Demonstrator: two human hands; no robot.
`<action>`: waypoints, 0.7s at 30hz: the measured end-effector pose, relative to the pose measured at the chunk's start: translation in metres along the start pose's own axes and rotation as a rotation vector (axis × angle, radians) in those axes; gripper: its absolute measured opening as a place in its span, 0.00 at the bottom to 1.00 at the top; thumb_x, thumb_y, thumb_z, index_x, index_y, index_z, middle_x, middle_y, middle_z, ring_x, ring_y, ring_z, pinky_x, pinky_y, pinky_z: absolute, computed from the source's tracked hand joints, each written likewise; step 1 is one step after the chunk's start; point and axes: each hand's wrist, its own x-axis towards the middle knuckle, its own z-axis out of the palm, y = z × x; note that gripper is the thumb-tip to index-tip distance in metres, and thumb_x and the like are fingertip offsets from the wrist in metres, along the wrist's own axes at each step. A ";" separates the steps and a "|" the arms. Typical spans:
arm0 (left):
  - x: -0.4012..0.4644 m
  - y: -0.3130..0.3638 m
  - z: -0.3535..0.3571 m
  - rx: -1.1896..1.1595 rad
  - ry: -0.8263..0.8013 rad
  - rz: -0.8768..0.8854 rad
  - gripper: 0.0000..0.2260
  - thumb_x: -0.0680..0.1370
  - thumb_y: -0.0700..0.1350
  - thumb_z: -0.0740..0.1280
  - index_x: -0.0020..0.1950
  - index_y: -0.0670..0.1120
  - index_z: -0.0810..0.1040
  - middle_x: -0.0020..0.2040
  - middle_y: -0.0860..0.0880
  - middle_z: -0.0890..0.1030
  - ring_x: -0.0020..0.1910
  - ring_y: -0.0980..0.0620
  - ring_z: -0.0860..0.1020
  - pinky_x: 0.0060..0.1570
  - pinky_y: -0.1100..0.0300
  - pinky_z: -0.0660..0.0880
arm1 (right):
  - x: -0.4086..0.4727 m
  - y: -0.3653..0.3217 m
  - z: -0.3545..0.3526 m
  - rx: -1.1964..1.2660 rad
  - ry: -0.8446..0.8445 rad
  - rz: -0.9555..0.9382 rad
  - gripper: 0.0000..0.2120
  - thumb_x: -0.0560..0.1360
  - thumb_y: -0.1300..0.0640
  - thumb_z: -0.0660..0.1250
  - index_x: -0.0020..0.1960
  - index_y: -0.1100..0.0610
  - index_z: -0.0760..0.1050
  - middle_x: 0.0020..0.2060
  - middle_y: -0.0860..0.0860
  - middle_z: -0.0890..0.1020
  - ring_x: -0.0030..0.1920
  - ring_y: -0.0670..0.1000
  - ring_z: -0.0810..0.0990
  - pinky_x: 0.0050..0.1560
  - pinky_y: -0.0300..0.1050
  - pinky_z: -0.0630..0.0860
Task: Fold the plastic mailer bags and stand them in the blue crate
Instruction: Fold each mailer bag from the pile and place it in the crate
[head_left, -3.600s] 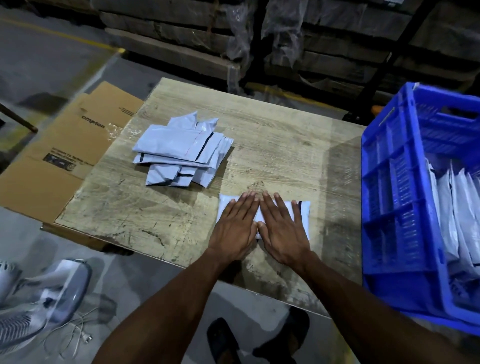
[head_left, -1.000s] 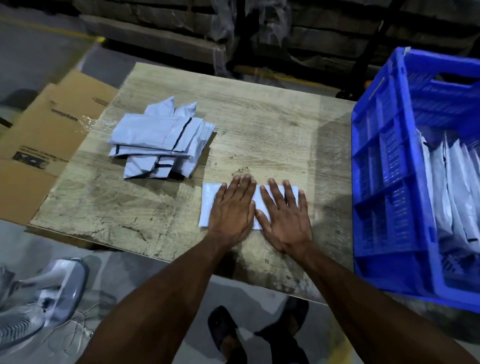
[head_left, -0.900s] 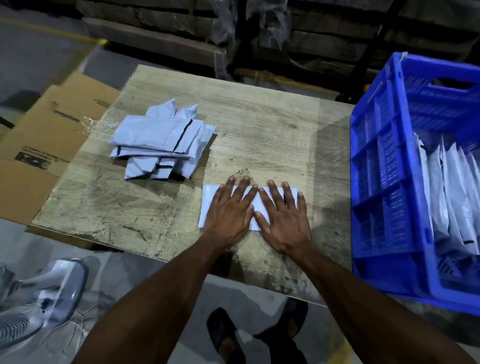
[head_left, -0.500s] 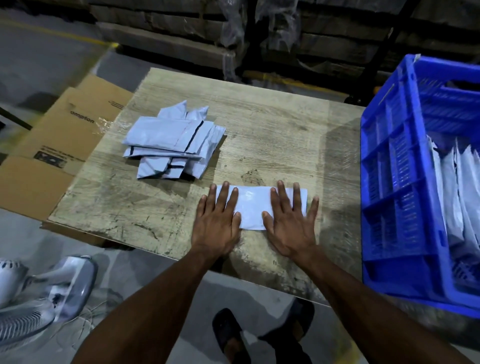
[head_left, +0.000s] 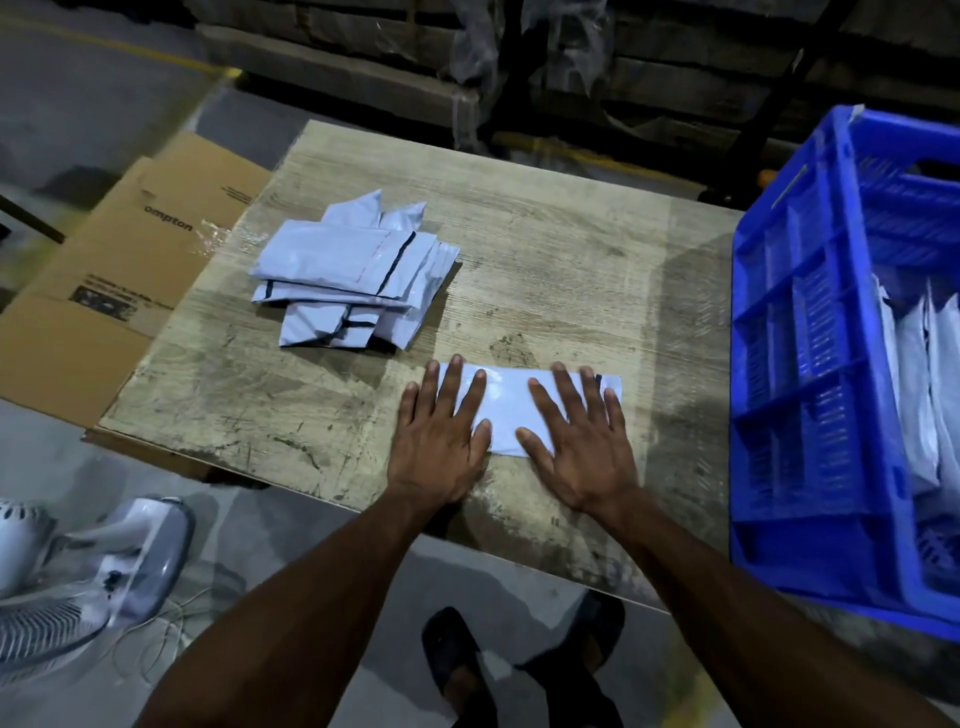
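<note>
A folded white mailer bag (head_left: 506, 410) lies flat near the front edge of the wooden table (head_left: 545, 260). My left hand (head_left: 441, 436) presses its left end with straight, spread fingers. My right hand (head_left: 576, 441) presses its right end the same way. A loose pile of grey-white mailer bags (head_left: 353, 275) with black strips lies further back on the left. The blue crate (head_left: 810, 364) stands at the table's right side. Several white folded bags (head_left: 924, 379) stand upright inside it.
A flattened cardboard box (head_left: 119, 291) sticks out from under the table's left side. A white fan (head_left: 78, 577) lies on the floor at lower left. Wrapped pallets (head_left: 467, 52) stand behind the table. My feet (head_left: 457, 660) are below the table's front edge.
My hands lay side by side on the middle of the bag; they have slid apart toward its two ends, smoothing it flat. The pile and the crate have not moved.
</note>
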 end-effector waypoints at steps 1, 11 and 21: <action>0.000 0.000 0.000 0.004 -0.004 0.001 0.30 0.84 0.58 0.48 0.85 0.51 0.52 0.85 0.46 0.48 0.84 0.43 0.47 0.79 0.40 0.53 | -0.001 0.002 0.000 -0.003 0.005 0.000 0.32 0.82 0.33 0.48 0.82 0.46 0.55 0.82 0.52 0.54 0.81 0.60 0.49 0.77 0.64 0.52; -0.012 -0.011 0.001 0.016 -0.004 0.129 0.36 0.80 0.66 0.55 0.85 0.53 0.53 0.85 0.46 0.49 0.84 0.43 0.47 0.76 0.32 0.52 | 0.002 -0.001 -0.008 0.001 -0.120 0.024 0.38 0.79 0.28 0.41 0.83 0.46 0.47 0.82 0.50 0.46 0.81 0.59 0.42 0.77 0.67 0.46; -0.011 -0.007 -0.003 -0.026 0.041 0.116 0.36 0.81 0.66 0.53 0.84 0.49 0.54 0.85 0.44 0.51 0.84 0.44 0.49 0.77 0.32 0.52 | 0.019 0.014 -0.024 -0.080 -0.184 -0.452 0.31 0.83 0.37 0.46 0.82 0.49 0.49 0.82 0.49 0.51 0.81 0.60 0.52 0.78 0.64 0.54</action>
